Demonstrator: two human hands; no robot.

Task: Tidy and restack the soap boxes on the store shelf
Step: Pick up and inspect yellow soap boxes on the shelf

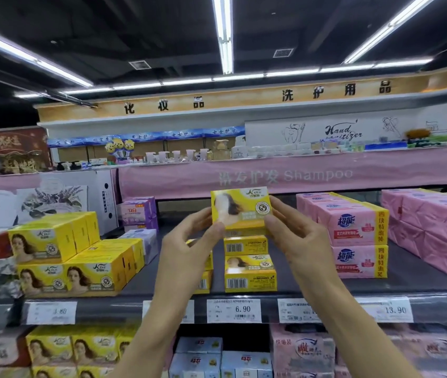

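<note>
I hold one yellow soap box (241, 208) up in front of the shelf, its printed face toward me. My left hand (189, 241) pinches its left edge with thumb and fingers. My right hand (296, 230) grips its right edge. Directly below it stands a short stack of the same yellow boxes (250, 264), some showing barcodes. A second small pile (203, 279) sits partly hidden behind my left hand. A bigger, neat block of yellow soap boxes (72, 255) fills the shelf to the left.
Pink multi-pack soaps (353, 236) stand to the right, purple boxes (139, 214) behind on the left. The dark shelf (408, 279) carries price tags (233, 311) along its front rail. More yellow, blue and pink boxes fill the shelf below.
</note>
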